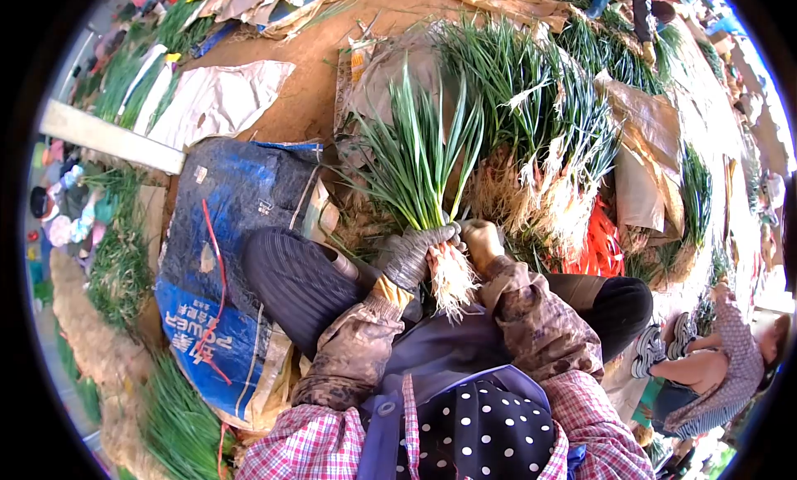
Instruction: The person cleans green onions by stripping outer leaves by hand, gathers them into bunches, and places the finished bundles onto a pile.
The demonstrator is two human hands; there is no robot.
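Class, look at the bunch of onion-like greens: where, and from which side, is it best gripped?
The bunch of onion-like greens is probably best held around its narrow stems, just beyond the pale roots, from the person's left, where the left hand grips it. It is gathered tight there; leaves fan out beyond and roots splay toward the person.

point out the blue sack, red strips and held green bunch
Blue sack (239, 307): head view, on its middle.
Red strips (599, 246): head view, on their middle.
Held green bunch (427, 194): head view, on its leaves.
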